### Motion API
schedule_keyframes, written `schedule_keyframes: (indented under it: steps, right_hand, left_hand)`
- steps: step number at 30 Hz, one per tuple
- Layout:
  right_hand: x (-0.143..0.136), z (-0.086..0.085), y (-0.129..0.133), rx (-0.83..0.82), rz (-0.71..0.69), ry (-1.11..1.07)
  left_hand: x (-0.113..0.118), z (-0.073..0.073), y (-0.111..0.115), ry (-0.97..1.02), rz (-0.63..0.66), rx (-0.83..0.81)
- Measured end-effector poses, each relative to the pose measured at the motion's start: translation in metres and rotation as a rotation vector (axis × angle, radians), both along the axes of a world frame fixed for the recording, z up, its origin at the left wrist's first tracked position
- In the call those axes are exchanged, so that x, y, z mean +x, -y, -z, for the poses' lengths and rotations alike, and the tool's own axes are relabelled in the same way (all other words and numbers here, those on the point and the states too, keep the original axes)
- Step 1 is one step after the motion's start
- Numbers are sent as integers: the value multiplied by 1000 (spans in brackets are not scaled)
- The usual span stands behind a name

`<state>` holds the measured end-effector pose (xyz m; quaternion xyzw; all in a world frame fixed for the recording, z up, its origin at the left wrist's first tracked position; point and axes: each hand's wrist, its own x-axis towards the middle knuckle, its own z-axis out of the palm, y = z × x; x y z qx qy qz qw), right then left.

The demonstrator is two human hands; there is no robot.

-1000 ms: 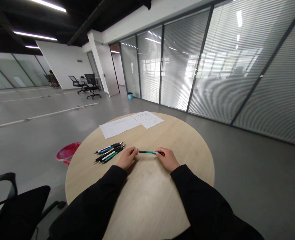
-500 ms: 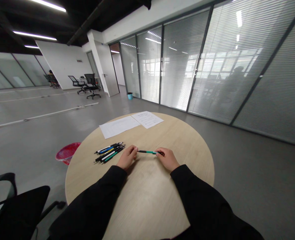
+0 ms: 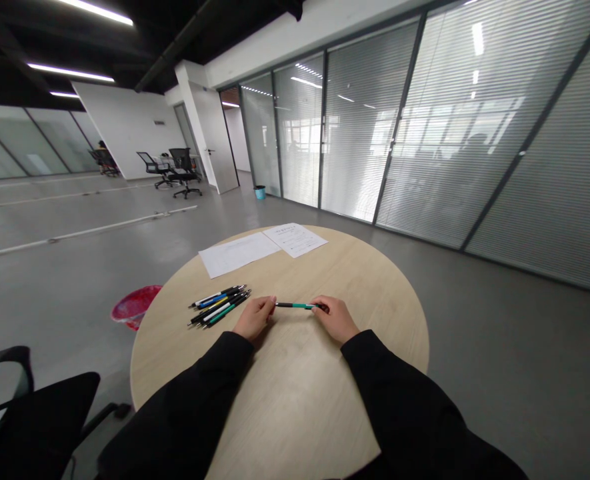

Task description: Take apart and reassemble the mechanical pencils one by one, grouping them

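Note:
A slim green-and-black pen (image 3: 295,306) lies level across the gap between my hands, just above the table. My left hand (image 3: 254,319) is closed, with its thumb and fingers pinching the pen's black left end. At the other end, my right hand (image 3: 337,318) grips the pen, and its fingers partly cover that end. Left of my left hand, a loose bundle of pens (image 3: 219,307) in black, blue, yellow, white and green lies slantwise on the round wooden table (image 3: 295,400).
Two sheets of paper, one plain-looking (image 3: 239,255) and one printed (image 3: 295,240), lie at the table's far side. A red bin (image 3: 133,305) stands on the floor at left, near a black chair (image 3: 39,427). Blinds-covered glass partitions run along the right.
My left hand's fingers have lowered and curled slightly at the pen's end. The right hand and the bundle of pens look unchanged.

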<state>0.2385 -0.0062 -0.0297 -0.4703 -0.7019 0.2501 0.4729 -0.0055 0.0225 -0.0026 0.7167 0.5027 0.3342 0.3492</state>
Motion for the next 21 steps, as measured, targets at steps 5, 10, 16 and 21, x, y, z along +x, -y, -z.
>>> schedule_keyframes:
  steps: [5, 10, 16, 21]
  right_hand:
    - [0, 2, -1, 12, 5, 6]
    - [1, 2, -1, 12, 5, 10]
    - [1, 0, 0, 8, 3, 18]
    - [0, 0, 0, 12, 6, 14]
  left_hand:
    - [-1, -1, 0, 2, 30, 28]
    - [-2, 0, -2, 32, 70, 96]
    - [-1, 4, -3, 163, 101, 74]
    - [1, 0, 0, 145, 21, 32]
